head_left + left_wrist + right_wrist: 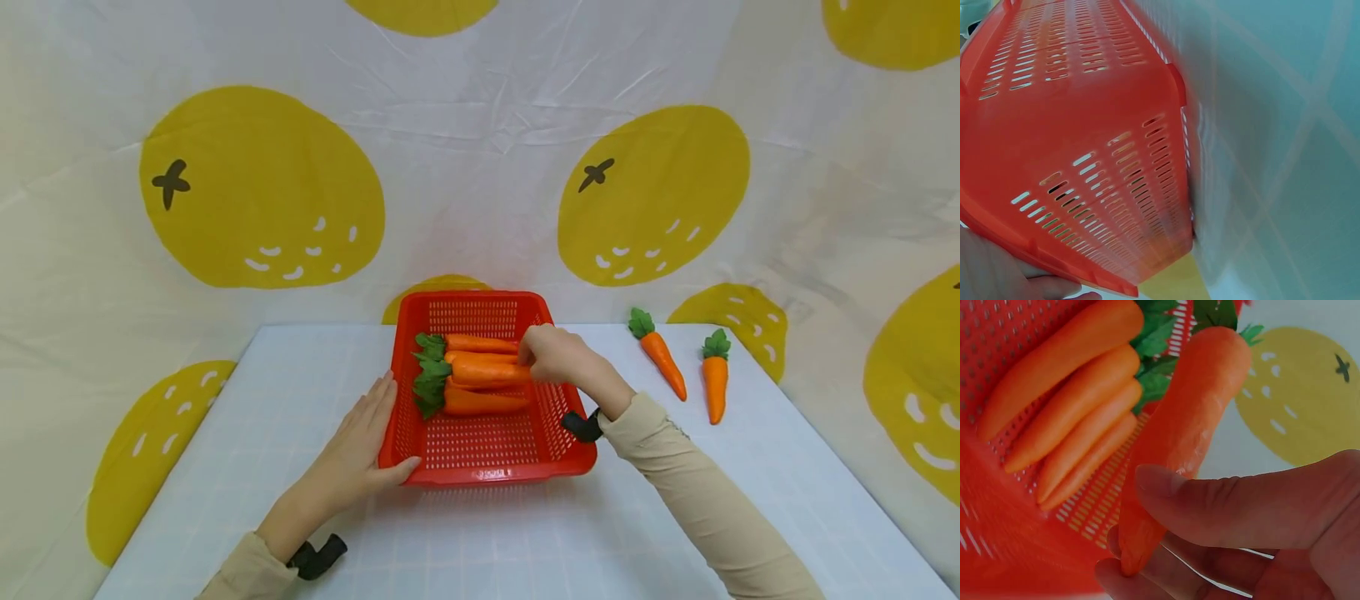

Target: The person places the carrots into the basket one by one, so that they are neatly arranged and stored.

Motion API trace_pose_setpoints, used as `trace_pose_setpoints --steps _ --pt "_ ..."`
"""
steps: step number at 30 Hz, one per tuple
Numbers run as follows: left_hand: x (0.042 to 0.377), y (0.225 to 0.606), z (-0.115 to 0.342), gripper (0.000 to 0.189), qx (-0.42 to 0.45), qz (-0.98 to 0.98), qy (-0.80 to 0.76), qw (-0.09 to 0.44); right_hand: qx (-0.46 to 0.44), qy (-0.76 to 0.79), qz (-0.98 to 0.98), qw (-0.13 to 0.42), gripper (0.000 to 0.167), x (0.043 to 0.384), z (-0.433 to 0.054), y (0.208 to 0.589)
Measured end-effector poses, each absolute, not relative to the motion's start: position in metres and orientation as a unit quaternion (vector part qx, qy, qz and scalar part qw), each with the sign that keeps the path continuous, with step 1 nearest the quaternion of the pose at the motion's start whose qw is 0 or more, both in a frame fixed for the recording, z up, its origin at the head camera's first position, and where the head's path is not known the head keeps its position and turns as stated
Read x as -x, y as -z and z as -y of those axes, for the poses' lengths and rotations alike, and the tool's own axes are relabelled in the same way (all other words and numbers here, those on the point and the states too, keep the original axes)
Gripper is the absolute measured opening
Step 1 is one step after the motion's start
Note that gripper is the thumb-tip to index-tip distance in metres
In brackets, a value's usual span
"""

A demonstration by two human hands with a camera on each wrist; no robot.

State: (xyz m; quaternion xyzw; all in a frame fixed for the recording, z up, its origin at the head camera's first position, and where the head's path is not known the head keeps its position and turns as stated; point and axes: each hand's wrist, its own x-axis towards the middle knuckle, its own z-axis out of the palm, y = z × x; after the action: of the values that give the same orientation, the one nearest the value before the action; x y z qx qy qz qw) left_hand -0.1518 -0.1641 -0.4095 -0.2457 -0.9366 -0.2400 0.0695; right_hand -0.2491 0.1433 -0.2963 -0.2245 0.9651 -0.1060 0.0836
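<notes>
A red plastic basket (480,475) with slotted walls stands on the table. My right hand (566,358) is over its right side and pinches a carrot (1185,406) near the tip between thumb and fingers. That carrot's leafy top points left, above the other carrots. Several orange carrots (1066,369) lie side by side in the basket, their green leaves toward its left wall. My left hand (352,446) rests against the basket's left rim, fingers straight along it and thumb at the front left corner. In the left wrist view, only some fingers (1054,286) show at the rim.
Two more carrots, one slanted (663,365) and one nearly straight (716,390), lie on the table to the right of the basket. The table (480,542) has a pale checked cover. Behind it hangs a white cloth (465,183) printed with yellow fruit.
</notes>
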Motion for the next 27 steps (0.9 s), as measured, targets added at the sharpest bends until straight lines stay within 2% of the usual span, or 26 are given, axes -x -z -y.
trace_pose_setpoints --steps 8,20,27 --pt "0.152 0.411 0.165 0.105 0.246 0.937 0.239 0.074 0.220 0.089 -0.963 0.128 0.016 0.251 -0.123 0.311" --pt "0.151 0.411 0.165 0.105 0.247 0.936 0.241 0.070 0.218 0.072 -0.953 0.198 0.010 0.256 -0.114 0.332" --pt "0.151 0.411 0.165 0.105 0.254 0.934 0.239 0.080 0.207 0.035 -0.953 0.218 0.015 0.258 -0.105 0.345"
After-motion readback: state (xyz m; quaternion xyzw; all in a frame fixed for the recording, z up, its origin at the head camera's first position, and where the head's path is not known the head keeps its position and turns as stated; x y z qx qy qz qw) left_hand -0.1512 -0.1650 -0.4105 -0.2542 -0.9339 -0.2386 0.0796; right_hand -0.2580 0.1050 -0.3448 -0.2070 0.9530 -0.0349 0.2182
